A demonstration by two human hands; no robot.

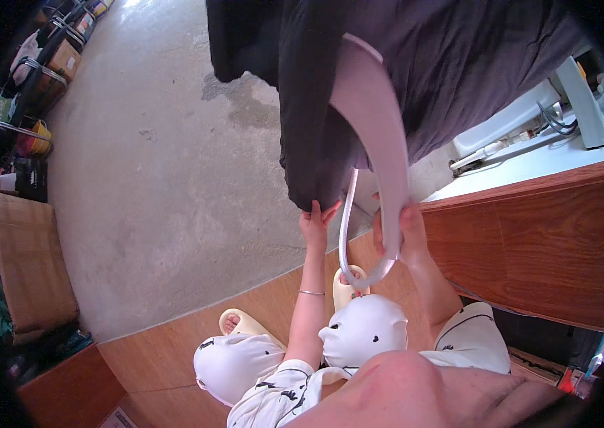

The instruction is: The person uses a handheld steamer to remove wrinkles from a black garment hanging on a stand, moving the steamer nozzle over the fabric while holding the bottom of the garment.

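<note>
A dark garment [457, 69] hangs in front of me, filling the upper right of the view. One long part of it, probably a sleeve [310, 139], reaches down to my left hand [317, 218], whose fingers pinch its lower end. My right hand [411, 232] grips the lower handle of a pale pink curved appliance, apparently a garment steamer head [382, 123]. Its upper end lies against or just before the cloth; contact cannot be made out. From the handle's bottom a braided hose [343, 241] loops down and back up behind the garment.
To the right stands a wood-fronted counter [537, 241] with a white top, pipes [486, 152] and a white basin [510, 123]. Cardboard boxes [31, 262] and chairs line the left. Below are concrete floor [173, 187] and wood-look flooring [162, 358].
</note>
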